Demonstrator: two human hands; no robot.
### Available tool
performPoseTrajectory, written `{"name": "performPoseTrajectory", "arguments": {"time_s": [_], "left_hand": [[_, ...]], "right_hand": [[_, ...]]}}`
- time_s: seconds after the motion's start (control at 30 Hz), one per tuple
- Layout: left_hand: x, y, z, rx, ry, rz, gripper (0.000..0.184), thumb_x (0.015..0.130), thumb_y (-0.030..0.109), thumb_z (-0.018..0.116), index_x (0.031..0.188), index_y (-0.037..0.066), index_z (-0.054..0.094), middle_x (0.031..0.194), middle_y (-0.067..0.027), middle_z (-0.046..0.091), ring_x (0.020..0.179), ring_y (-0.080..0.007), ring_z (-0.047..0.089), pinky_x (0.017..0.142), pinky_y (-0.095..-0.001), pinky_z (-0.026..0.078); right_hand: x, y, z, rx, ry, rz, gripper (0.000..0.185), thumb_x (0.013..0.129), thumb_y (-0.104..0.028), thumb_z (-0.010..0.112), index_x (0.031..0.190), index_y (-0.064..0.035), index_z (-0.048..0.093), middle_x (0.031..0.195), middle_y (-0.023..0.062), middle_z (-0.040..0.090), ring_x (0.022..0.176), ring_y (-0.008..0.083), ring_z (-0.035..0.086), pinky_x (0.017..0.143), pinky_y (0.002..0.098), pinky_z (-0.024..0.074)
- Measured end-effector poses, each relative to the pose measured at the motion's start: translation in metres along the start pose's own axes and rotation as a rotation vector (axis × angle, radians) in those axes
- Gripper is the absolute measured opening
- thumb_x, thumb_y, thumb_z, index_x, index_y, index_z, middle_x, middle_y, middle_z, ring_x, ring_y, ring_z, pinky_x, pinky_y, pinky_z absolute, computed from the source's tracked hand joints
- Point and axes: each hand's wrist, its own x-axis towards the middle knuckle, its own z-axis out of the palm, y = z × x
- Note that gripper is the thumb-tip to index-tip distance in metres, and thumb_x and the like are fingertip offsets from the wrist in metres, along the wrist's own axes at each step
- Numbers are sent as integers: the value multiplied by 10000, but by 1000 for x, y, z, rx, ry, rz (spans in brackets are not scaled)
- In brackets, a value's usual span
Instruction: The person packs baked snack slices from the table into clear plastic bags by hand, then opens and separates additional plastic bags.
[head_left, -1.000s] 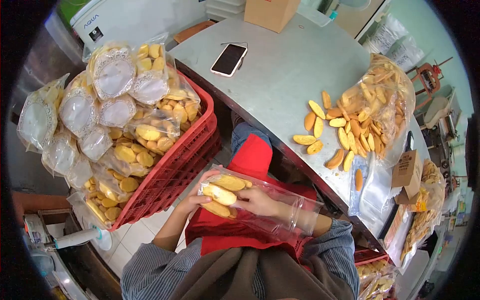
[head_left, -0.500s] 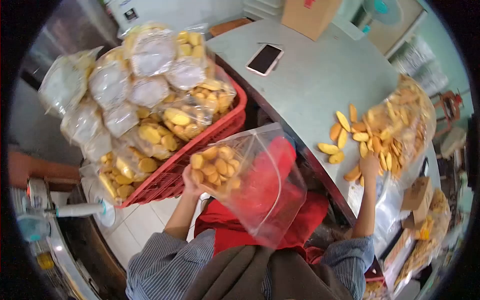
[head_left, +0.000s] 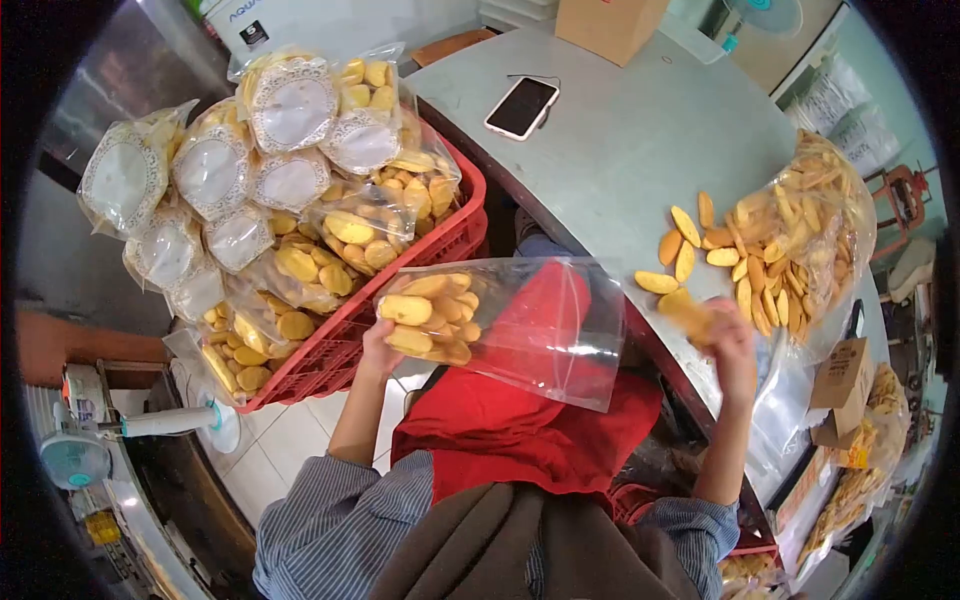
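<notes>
My left hand (head_left: 376,350) grips the closed end of a clear plastic bag (head_left: 550,340), which lies almost level above my lap. Oval golden biscuits (head_left: 430,320) fill the end beside my fingers, while the other end is see-through over the red apron (head_left: 480,420). At the table's edge, my right hand (head_left: 733,350) is closed around a few biscuits (head_left: 688,316), smeared by motion. Loose biscuits (head_left: 684,262) lie just beyond it, next to a large open bag (head_left: 830,210) from which more biscuits spill onto the grey table (head_left: 600,130).
A red crate (head_left: 400,290) on my left is heaped with filled bags, several bearing white lacy paper rounds (head_left: 292,103). A phone (head_left: 522,107) and a cardboard box (head_left: 610,28) rest on the table. Flat clear bags (head_left: 775,420) and a small box (head_left: 842,385) are at right.
My right hand has lifted biscuits off the pile and moved left towards the table's edge. The bag in my left hand has swung from slanting to nearly level.
</notes>
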Motion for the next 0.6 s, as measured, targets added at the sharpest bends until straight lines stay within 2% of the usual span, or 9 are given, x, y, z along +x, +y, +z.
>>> {"name": "performPoseTrajectory", "arguments": {"time_s": [0.07,0.13,0.2,0.27,0.3,0.4,0.47,0.53,0.6], "left_hand": [[7,-1,36,151,-1,-1,833,648,340,688,1348,87,315,1313,-124,424,1186,-296,448,1002,-408,373],[12,-5,58,253,-99,-6,852,613,325,709,1338,89,328,1364,-138,369,1221,-298,416,1017,-412,355],[16,-9,70,229,-250,-53,900,598,267,762,1342,79,292,1458,-113,207,1294,-269,317,1049,-370,299],[17,-16,74,318,-415,-40,931,593,285,765,1358,105,268,1488,-119,103,1347,-274,220,1078,-382,232],[15,-22,75,288,-402,-19,839,660,307,715,1349,106,280,1461,-131,166,1305,-275,284,1054,-380,270],[21,-32,56,102,-327,-57,590,824,414,537,1287,93,363,1288,-160,394,1132,-265,454,963,-366,372],[23,-32,54,99,-244,-153,488,896,445,425,1207,68,438,1121,-152,512,1003,-241,524,890,-343,419],[16,-26,84,249,-146,-307,459,943,423,328,1096,34,517,935,-120,582,876,-203,556,810,-308,450],[11,-18,99,290,-129,-337,500,935,444,326,965,5,564,883,-110,605,841,-181,573,782,-296,458]], "right_hand": [[-8,-2,51,-161,-262,211,273,874,-122,561,1129,-25,548,845,1,578,658,60,529,594,210,454],[-8,20,87,-99,-477,174,319,859,-113,595,1158,-27,527,915,20,593,729,76,561,642,225,478],[-18,38,115,107,-445,486,370,881,-89,557,1238,-28,483,973,56,609,867,113,585,739,250,486],[-27,51,137,390,-414,461,406,894,-76,531,1288,-33,441,1008,80,610,908,136,589,770,268,481],[-33,55,145,531,-397,450,425,900,-69,518,1313,-35,421,1026,92,611,928,148,591,786,277,479],[-52,62,155,434,-485,361,463,908,-50,489,1355,-44,366,1061,122,605,915,173,613,814,282,477],[-67,67,164,108,-514,132,455,877,-77,557,1307,-22,419,1088,153,607,915,212,632,808,297,495],[-85,77,172,-213,-487,-65,454,855,-96,599,1275,-10,449,1095,169,607,940,232,632,803,304,503],[-86,77,174,-246,-421,-86,461,820,-128,655,1229,0,486,1088,184,606,947,250,634,780,317,512]]}}
